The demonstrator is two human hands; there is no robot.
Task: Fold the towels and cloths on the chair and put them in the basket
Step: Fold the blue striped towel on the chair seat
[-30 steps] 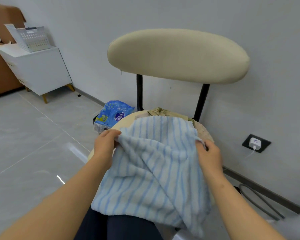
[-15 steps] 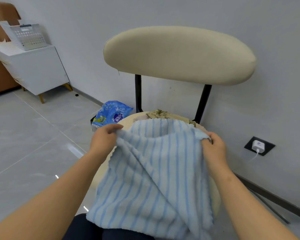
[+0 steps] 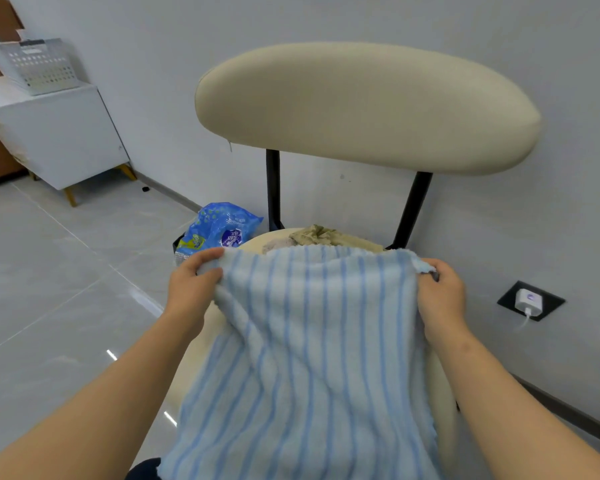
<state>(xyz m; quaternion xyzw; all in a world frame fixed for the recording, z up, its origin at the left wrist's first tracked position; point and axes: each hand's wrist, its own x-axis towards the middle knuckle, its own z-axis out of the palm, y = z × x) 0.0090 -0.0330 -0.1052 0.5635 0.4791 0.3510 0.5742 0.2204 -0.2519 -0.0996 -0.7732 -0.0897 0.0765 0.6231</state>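
the left hand (image 3: 191, 289) and the right hand (image 3: 440, 299) each grip a top corner of a white terry towel with pale blue stripes (image 3: 312, 341), with the fingers curled round the bunched edge. the right fingertips are sunk in the fabric and hard to make out. the towel is held stretched between the hands above the round seat of a cream padded chair (image 3: 361, 105) with black posts. it drapes down toward the person, and its lower edge is cut off by the bottom of the frame. it hides most of the seat, so only slivers of the rim show at either side. behind the towel's top edge, at the back of the seat, a crumpled olive-green cloth (image 3: 321, 235) and a bit of a grey cloth (image 3: 278, 244) peek out, both mostly covered. a blue printed plastic bag (image 3: 222, 226) lies on the tiled floor left of the chair, partly behind the left hand. the white perforated plastic basket (image 3: 39, 65) stands on a white cabinet (image 3: 56, 133) well apart at the upper left, and its inside is not visible. a white charger (image 3: 530, 300) sits in a black wall socket on the right.
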